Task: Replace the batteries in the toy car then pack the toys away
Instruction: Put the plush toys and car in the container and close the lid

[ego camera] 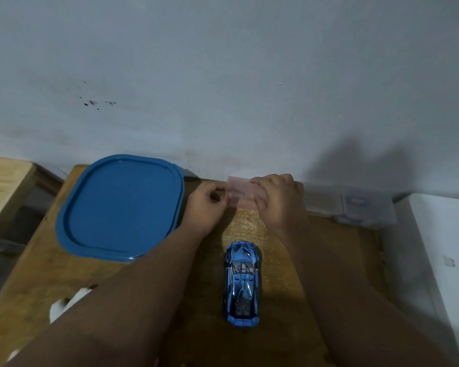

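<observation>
A shiny blue toy car [242,283] stands on the wooden table [289,260], nose pointing toward the wall. Beyond it, against the wall, is a small translucent pink box [243,193]. My right hand [278,200] lies over the box's right half and grips it. My left hand [208,205] pinches the box's left edge with curled fingers. What is inside the box is hidden. Both forearms reach across the table on either side of the car.
A large blue lid or lidded container [122,207] lies on the table's left part. A clear plastic compartment box [355,205] sits at the back right against the wall. A white surface [440,247] adjoins on the right, a wooden bench [3,186] on the left.
</observation>
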